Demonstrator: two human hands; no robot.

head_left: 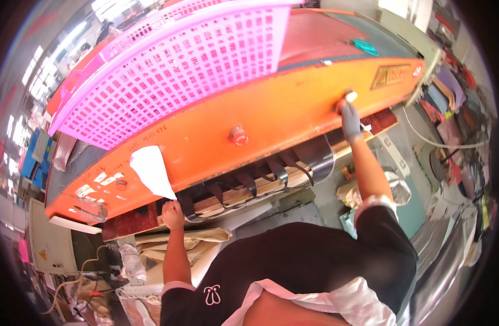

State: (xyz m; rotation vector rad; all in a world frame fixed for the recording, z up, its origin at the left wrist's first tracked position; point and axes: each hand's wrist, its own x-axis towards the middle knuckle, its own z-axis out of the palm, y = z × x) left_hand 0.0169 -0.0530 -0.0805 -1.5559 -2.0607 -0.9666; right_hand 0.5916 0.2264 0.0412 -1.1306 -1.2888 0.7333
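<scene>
My left hand is closed at the left end of a black sheet cut into curved strips; what its fingers hold is hidden. Just above that hand, a white paper piece lies against the front of an orange machine. Higher on the right, my right hand, in a grey glove, touches a round knob on the same front; its fingers are too smeared to read. Pale wooden boards lie beneath the black strips.
A pink perforated basket rests on top of the machine. A red button sticks out mid-front. Brown paper lies lower left, a pale cable hangs at right, and heaped sheets fill the right side.
</scene>
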